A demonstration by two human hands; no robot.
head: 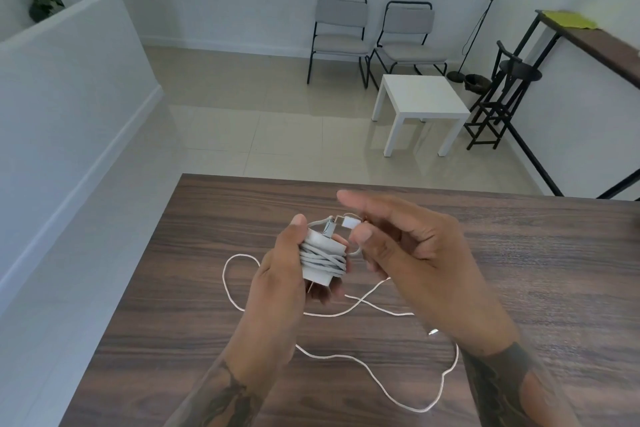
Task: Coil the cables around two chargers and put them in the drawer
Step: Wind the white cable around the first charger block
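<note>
Head view:
Left hand (287, 274): curled round a white plastic block charger (320, 253) wound with smooth grey-white cable, above the table's centre.
Right hand (405, 246): pinches the white cable plug (349, 221), at 1 o'clock from the charger; index finger straight.
Second cable (381, 388): thin white cord, loose loops on the dark wood-grain table (554, 253), at 6 o'clock.

Pale tiled floor (277, 128), white walls (69, 97), two grey chairs (341, 35) behind a small white table (420, 97)
</note>
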